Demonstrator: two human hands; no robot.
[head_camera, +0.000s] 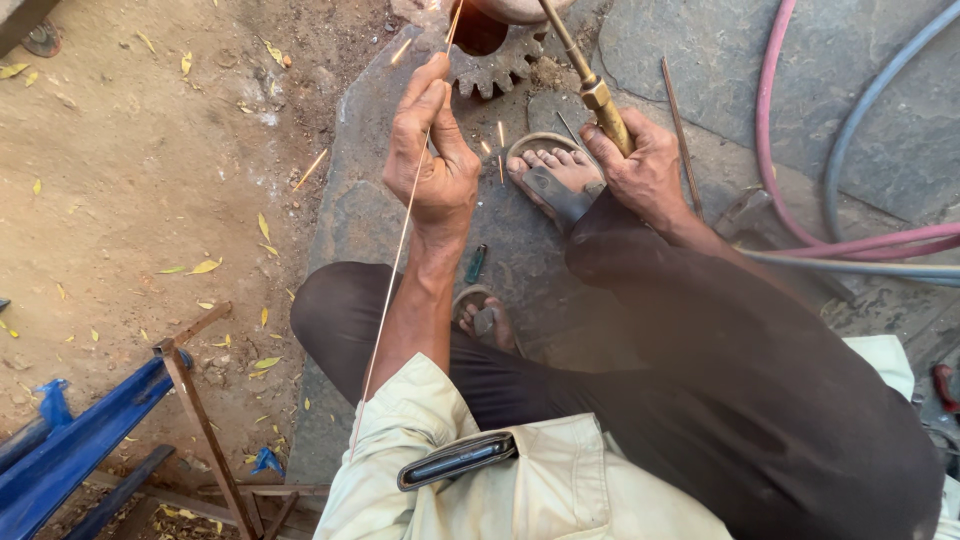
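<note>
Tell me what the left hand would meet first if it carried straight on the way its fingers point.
The left hand, pinching a thin filler rod, points up the picture toward the toothed gear on the stone slab. It would probably meet the gear's teeth first, though the height between them is unclear.

You squat on a dark stone slab (360, 220) set in bare dirt ground (130, 180), where a rusty toothed gear (497, 66), short rod stubs (500, 150), pink and blue hoses (860, 245), and scattered yellow leaves (203, 267) lie.
</note>
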